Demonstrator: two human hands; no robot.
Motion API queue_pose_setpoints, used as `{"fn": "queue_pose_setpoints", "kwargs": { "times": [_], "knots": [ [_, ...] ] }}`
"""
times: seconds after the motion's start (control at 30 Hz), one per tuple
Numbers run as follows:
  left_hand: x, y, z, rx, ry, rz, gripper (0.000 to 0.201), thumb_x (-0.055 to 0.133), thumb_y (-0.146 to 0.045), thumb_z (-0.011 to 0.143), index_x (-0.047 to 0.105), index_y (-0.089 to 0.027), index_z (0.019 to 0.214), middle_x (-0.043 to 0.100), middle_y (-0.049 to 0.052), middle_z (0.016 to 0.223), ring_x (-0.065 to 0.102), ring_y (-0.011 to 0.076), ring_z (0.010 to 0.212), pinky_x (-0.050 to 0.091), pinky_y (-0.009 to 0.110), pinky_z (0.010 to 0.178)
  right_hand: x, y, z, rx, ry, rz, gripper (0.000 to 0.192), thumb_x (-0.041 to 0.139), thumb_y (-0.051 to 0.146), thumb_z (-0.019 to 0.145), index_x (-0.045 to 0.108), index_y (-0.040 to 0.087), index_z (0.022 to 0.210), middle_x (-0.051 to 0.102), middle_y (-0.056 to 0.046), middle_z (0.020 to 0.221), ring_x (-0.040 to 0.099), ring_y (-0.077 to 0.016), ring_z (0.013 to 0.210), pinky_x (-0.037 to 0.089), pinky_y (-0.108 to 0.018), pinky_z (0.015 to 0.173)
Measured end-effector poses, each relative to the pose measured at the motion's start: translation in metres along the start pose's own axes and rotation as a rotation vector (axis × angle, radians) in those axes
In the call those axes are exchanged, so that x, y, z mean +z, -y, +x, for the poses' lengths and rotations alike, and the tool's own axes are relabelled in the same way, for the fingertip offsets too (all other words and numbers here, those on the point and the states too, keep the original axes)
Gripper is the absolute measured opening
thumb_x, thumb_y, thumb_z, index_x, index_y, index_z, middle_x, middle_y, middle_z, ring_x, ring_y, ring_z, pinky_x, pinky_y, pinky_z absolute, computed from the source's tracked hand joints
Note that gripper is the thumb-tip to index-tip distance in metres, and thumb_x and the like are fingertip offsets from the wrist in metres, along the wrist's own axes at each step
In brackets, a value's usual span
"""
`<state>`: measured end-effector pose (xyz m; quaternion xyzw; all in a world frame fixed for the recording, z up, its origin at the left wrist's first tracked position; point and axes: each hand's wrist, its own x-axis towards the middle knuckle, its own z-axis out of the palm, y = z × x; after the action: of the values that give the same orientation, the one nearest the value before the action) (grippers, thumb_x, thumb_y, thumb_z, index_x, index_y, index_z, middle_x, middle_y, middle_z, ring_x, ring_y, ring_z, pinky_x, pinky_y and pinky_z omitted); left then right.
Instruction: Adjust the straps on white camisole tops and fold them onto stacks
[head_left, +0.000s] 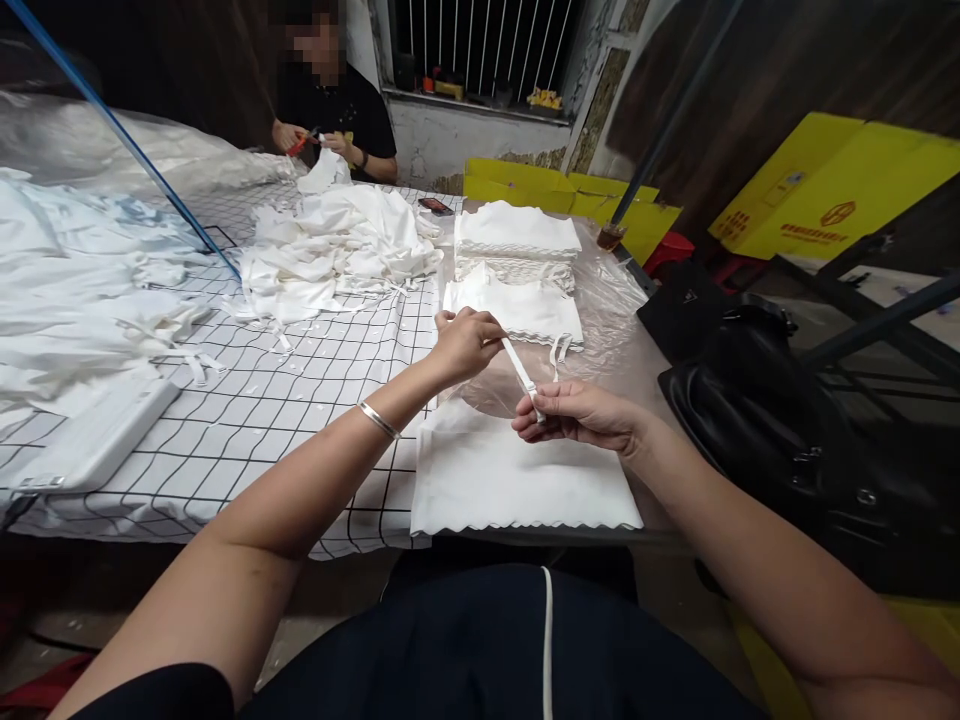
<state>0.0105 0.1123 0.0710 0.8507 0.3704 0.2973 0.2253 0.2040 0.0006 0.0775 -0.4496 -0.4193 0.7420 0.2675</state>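
Observation:
Between my two hands a narrow white garment strap [519, 364] is drawn out, with what looks like a small slider near its lower end. My left hand [466, 345] is closed on the strap's upper end. The fingers of my right hand [574, 412] pinch its lower end. Below them a white camisole-like garment [517, 480] with a wavy hem lies flat at the table's near edge. Just beyond my hands lies another folded white garment [532, 305], a thin strap loop [559, 352] sticking out at its right.
A stack of folded white garments [517, 230] stands farther back. Loose white garments [345, 245] are heaped at left on the checked cloth [360, 370]. Across the table a person [337, 120] holds red-handled scissors [300, 143]. A black bag [772, 420] sits at right.

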Motion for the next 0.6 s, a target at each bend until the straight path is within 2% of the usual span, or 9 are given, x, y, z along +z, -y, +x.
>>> {"fn": "queue_pose_setpoints", "kwargs": {
  "times": [0.07,0.13,0.23,0.4,0.5,0.6],
  "knots": [
    [-0.003,0.002,0.002,-0.009,0.027,0.083,0.020,0.056,-0.023,0.089,0.076,-0.024,0.087,0.069,0.005,0.103,0.048,0.0279,0.106,0.018,0.048,0.093,0.000,0.000,0.003,0.005,-0.019,-0.071,0.037,0.080,0.045,0.074,0.073,0.012,0.089,0.071,-0.009,0.090,0.066,-0.0152,0.081,0.052,-0.029,0.079],
    [-0.003,0.005,0.002,-0.028,0.048,0.141,0.021,0.055,-0.024,0.090,0.076,-0.024,0.090,0.069,0.005,0.104,0.049,0.0270,0.106,0.019,0.048,0.092,0.001,0.000,0.007,0.000,-0.062,-0.139,0.037,0.082,0.044,0.071,0.075,0.011,0.086,0.068,-0.006,0.079,0.059,-0.0100,0.068,0.048,-0.023,0.067],
    [-0.001,0.009,-0.001,-0.090,0.084,0.209,0.020,0.056,-0.025,0.089,0.076,-0.025,0.091,0.069,0.006,0.105,0.049,0.0279,0.108,0.021,0.048,0.091,0.002,0.000,0.012,0.012,-0.130,-0.164,0.034,0.086,0.038,0.066,0.076,0.013,0.086,0.065,-0.003,0.071,0.050,-0.0070,0.059,0.040,-0.021,0.057],
    [0.000,0.011,-0.016,-0.268,0.152,0.273,0.022,0.056,-0.030,0.089,0.077,-0.026,0.082,0.069,0.007,0.103,0.049,0.0311,0.109,0.022,0.050,0.090,0.006,-0.005,0.013,-0.001,-0.227,-0.199,0.038,0.085,0.044,0.062,0.076,0.017,0.087,0.071,-0.007,0.088,0.059,-0.0131,0.072,0.039,-0.024,0.060],
    [0.002,0.012,-0.016,-0.282,0.178,0.281,0.022,0.056,-0.028,0.088,0.077,-0.027,0.083,0.070,0.006,0.098,0.049,0.0315,0.110,0.022,0.051,0.091,0.012,-0.008,0.013,-0.114,-0.274,-0.386,0.037,0.081,0.049,0.064,0.078,0.018,0.085,0.071,-0.007,0.092,0.059,-0.0169,0.083,0.041,-0.027,0.069],
    [0.002,0.009,-0.008,-0.253,0.164,0.296,0.023,0.054,-0.027,0.088,0.077,-0.028,0.085,0.069,0.007,0.094,0.048,0.0315,0.109,0.023,0.050,0.090,0.018,-0.009,0.015,-0.203,-0.332,-0.522,0.033,0.080,0.048,0.063,0.078,0.018,0.078,0.071,-0.006,0.086,0.059,-0.0197,0.084,0.042,-0.031,0.074]
  ]
}}
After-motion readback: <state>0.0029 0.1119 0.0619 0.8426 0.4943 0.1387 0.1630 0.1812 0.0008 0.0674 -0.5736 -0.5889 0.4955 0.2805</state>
